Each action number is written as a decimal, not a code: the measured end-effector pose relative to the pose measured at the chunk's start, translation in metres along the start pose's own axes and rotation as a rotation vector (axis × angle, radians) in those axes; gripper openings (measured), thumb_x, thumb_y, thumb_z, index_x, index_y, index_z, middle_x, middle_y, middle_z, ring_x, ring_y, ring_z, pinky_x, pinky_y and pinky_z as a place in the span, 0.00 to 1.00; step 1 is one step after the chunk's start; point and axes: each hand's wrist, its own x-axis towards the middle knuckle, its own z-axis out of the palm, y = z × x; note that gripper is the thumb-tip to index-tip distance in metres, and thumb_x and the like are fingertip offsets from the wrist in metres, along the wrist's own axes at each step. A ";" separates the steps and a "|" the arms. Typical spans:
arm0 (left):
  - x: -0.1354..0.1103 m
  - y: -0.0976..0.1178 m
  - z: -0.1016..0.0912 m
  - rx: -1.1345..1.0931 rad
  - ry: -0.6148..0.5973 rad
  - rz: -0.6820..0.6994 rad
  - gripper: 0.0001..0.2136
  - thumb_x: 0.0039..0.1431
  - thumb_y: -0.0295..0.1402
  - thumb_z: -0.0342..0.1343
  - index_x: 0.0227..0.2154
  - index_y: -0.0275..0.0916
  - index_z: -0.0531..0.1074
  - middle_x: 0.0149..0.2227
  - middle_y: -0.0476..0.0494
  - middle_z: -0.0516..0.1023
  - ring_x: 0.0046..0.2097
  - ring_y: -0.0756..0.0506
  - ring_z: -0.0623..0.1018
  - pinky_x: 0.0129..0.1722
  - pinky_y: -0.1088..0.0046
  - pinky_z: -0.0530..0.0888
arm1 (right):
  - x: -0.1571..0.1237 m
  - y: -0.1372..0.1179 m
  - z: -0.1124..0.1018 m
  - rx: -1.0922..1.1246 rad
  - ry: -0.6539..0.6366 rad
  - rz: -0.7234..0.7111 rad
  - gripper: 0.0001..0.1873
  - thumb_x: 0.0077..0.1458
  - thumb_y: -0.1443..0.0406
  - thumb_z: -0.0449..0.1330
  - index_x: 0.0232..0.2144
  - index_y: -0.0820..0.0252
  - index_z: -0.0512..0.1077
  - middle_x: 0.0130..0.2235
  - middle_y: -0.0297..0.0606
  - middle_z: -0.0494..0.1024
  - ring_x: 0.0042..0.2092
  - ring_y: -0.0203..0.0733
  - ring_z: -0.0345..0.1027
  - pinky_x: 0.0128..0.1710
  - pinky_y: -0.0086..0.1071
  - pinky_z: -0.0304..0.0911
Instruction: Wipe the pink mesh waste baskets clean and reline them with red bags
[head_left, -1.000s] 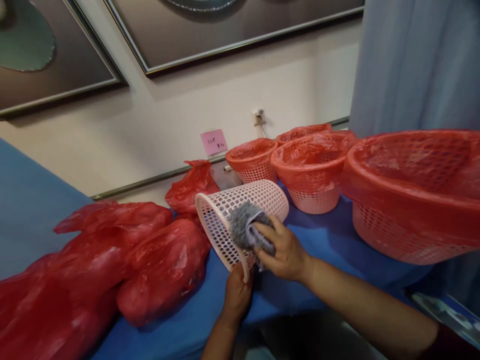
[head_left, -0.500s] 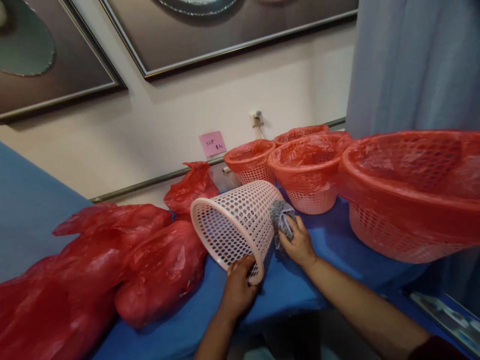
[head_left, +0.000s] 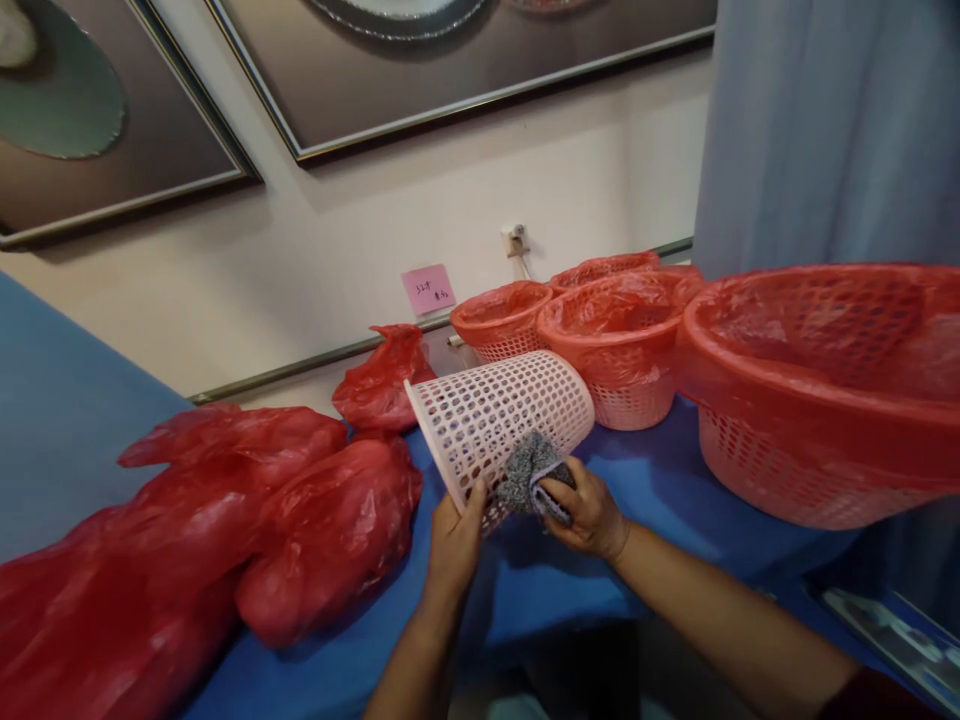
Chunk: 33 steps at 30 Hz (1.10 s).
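Note:
A pale pink perforated plastic basket (head_left: 510,400) lies on its side above the blue-covered table, its rim toward the left and its base toward the right. My left hand (head_left: 456,535) grips the near part of the rim, thumb on the outside wall and the other fingers mostly hidden behind it. In my right hand (head_left: 589,508) is a bunched grey cloth (head_left: 529,475), closed in the fingers and pressed against the near side of the basket wall.
Several red plastic bags (head_left: 330,540) lie on the left of the blue tablecloth (head_left: 570,590). Along the right stand baskets lined with red plastic, including a large one (head_left: 810,460). A pink note (head_left: 428,290) and a socket (head_left: 516,241) are on the wall behind.
The basket has turned so its opening faces more to the left and its base swings right. My right hand has moved the cloth left and down along the wall, nearer my left hand.

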 end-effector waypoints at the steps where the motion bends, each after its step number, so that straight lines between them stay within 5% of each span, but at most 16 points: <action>1: -0.001 -0.007 -0.006 0.003 0.021 -0.022 0.31 0.57 0.56 0.59 0.51 0.32 0.78 0.53 0.34 0.81 0.58 0.32 0.77 0.62 0.50 0.71 | 0.001 0.001 0.002 0.007 -0.024 0.026 0.25 0.55 0.63 0.60 0.57 0.55 0.70 0.58 0.51 0.67 0.52 0.53 0.71 0.48 0.46 0.73; 3: -0.003 -0.022 -0.019 0.025 0.061 -0.041 0.32 0.54 0.57 0.61 0.49 0.32 0.79 0.52 0.34 0.82 0.58 0.32 0.77 0.63 0.49 0.69 | 0.005 0.007 0.008 0.017 -0.053 0.185 0.27 0.56 0.64 0.59 0.59 0.56 0.68 0.57 0.50 0.67 0.52 0.51 0.72 0.50 0.44 0.72; 7: -0.002 -0.052 -0.041 0.060 0.079 -0.065 0.31 0.51 0.56 0.63 0.45 0.32 0.81 0.51 0.32 0.82 0.58 0.32 0.78 0.65 0.47 0.66 | 0.013 0.033 0.018 -0.104 0.009 0.751 0.25 0.60 0.60 0.56 0.58 0.60 0.70 0.47 0.47 0.72 0.45 0.49 0.74 0.48 0.45 0.73; 9: -0.002 -0.065 -0.045 0.071 0.056 -0.058 0.28 0.52 0.55 0.62 0.43 0.33 0.81 0.50 0.33 0.83 0.57 0.33 0.78 0.65 0.47 0.67 | 0.015 0.036 0.021 -0.135 0.034 0.836 0.25 0.61 0.59 0.55 0.58 0.61 0.69 0.47 0.48 0.72 0.46 0.52 0.74 0.49 0.47 0.73; 11: -0.003 -0.077 -0.046 0.087 0.041 -0.031 0.26 0.54 0.54 0.61 0.43 0.34 0.82 0.50 0.34 0.83 0.57 0.34 0.78 0.65 0.48 0.67 | 0.015 0.024 0.024 -0.093 0.035 0.687 0.27 0.60 0.59 0.55 0.60 0.60 0.67 0.50 0.50 0.71 0.50 0.53 0.73 0.51 0.48 0.72; 16: -0.006 -0.099 -0.043 0.130 -0.027 0.028 0.27 0.52 0.58 0.60 0.39 0.37 0.82 0.43 0.38 0.85 0.50 0.33 0.81 0.56 0.53 0.76 | 0.006 -0.039 0.040 0.096 -0.130 -0.013 0.30 0.54 0.62 0.62 0.60 0.54 0.67 0.61 0.52 0.66 0.53 0.54 0.70 0.49 0.46 0.72; 18: -0.006 -0.105 -0.043 0.125 -0.043 0.043 0.28 0.50 0.59 0.61 0.39 0.37 0.82 0.42 0.38 0.85 0.49 0.33 0.81 0.54 0.55 0.78 | 0.005 -0.047 0.047 0.120 -0.162 -0.095 0.30 0.53 0.61 0.62 0.59 0.53 0.67 0.61 0.52 0.67 0.53 0.54 0.70 0.49 0.46 0.72; 20: -0.005 -0.109 -0.042 0.118 -0.014 0.039 0.28 0.54 0.57 0.60 0.44 0.36 0.81 0.47 0.38 0.84 0.53 0.33 0.80 0.57 0.54 0.76 | 0.008 -0.036 0.051 0.096 -0.127 0.065 0.29 0.55 0.62 0.60 0.59 0.55 0.67 0.59 0.52 0.68 0.53 0.53 0.71 0.50 0.47 0.71; 24: -0.002 -0.115 -0.039 0.126 0.007 0.032 0.25 0.60 0.51 0.57 0.49 0.35 0.80 0.54 0.37 0.81 0.59 0.35 0.77 0.65 0.51 0.68 | 0.020 0.015 0.050 -0.034 0.038 0.770 0.27 0.59 0.61 0.54 0.59 0.63 0.65 0.49 0.53 0.74 0.49 0.54 0.73 0.49 0.49 0.71; 26: -0.001 -0.117 -0.038 0.127 0.024 0.028 0.24 0.60 0.50 0.58 0.49 0.35 0.80 0.53 0.37 0.82 0.58 0.35 0.77 0.65 0.51 0.68 | 0.023 0.029 0.049 -0.068 0.076 0.922 0.27 0.59 0.59 0.53 0.58 0.66 0.66 0.45 0.52 0.75 0.46 0.55 0.74 0.47 0.50 0.72; 29: 0.000 -0.117 -0.039 0.131 0.049 0.026 0.22 0.60 0.48 0.59 0.48 0.35 0.80 0.51 0.38 0.83 0.56 0.36 0.79 0.62 0.53 0.71 | 0.019 0.013 0.047 -0.055 0.048 0.745 0.29 0.60 0.58 0.54 0.60 0.65 0.64 0.49 0.54 0.73 0.48 0.56 0.73 0.48 0.50 0.72; 33: 0.001 -0.111 -0.043 0.192 0.032 0.079 0.16 0.61 0.40 0.56 0.41 0.32 0.82 0.43 0.37 0.85 0.49 0.40 0.83 0.53 0.64 0.78 | 0.009 -0.042 0.047 0.065 -0.123 0.088 0.30 0.56 0.60 0.60 0.61 0.55 0.64 0.54 0.51 0.70 0.47 0.52 0.73 0.47 0.46 0.72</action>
